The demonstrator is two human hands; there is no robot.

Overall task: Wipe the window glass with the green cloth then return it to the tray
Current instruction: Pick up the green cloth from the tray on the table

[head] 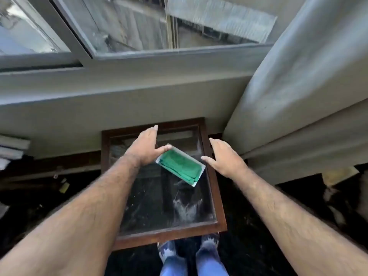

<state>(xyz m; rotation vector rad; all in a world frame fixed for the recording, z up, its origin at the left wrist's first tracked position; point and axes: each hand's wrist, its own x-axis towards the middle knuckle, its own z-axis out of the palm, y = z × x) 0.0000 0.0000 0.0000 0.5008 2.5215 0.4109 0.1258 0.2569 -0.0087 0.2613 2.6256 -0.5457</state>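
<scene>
A folded green cloth (180, 166) lies inside a small white tray (201, 169). The tray rests on a glass-topped table with a brown wooden frame (216, 196) in front of me. My left hand (146, 145) hovers just left of the tray, fingers spread, thumb close to the tray's upper corner. My right hand (224, 157) hovers right of the tray over the frame's edge, fingers apart and holding nothing. The window glass (139, 22) in its grey frame is above, beyond a wide sill (119, 92).
A grey curtain (298, 86) hangs at the right, reaching down beside the table. Stacked flat items (12, 148) sit at the left under the sill. The floor is dark, with clutter at both sides. My feet (187, 250) stand at the table's near edge.
</scene>
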